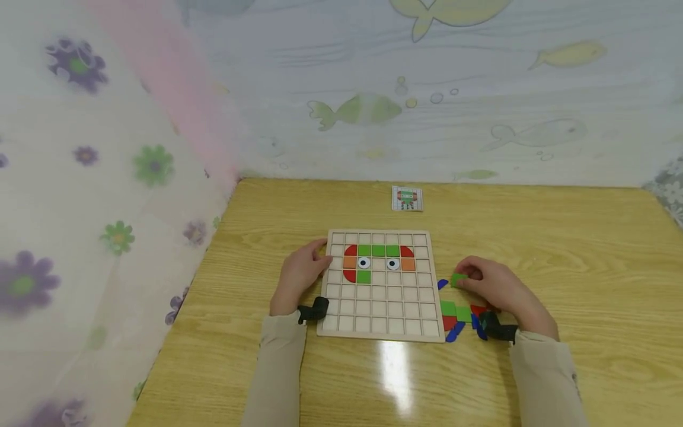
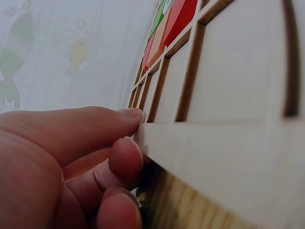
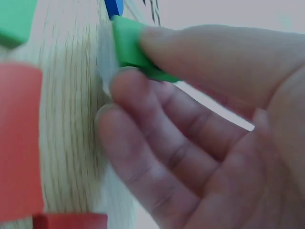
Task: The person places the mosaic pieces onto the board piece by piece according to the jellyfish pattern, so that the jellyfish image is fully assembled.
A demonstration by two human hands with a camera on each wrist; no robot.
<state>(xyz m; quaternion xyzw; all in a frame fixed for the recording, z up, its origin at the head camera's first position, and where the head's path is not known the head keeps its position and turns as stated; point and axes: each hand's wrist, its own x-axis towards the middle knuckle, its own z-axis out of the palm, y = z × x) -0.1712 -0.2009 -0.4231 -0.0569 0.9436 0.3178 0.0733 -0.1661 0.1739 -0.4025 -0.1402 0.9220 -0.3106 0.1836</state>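
Fingers (image 3: 136,90) pinch green tile (image 1: 456,280) near board's right edge (image 1: 431,255), blue piece (image 1: 443,284) between.

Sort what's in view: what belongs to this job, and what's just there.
Apparently part of the job:
- wooden grid board
- green tile in the right hand
- placed coloured tiles and eye tiles
- loose tiles beside the board
- small pattern card

Just there:
- fish-print backdrop
- flower-print sheet
- black wrist cameras
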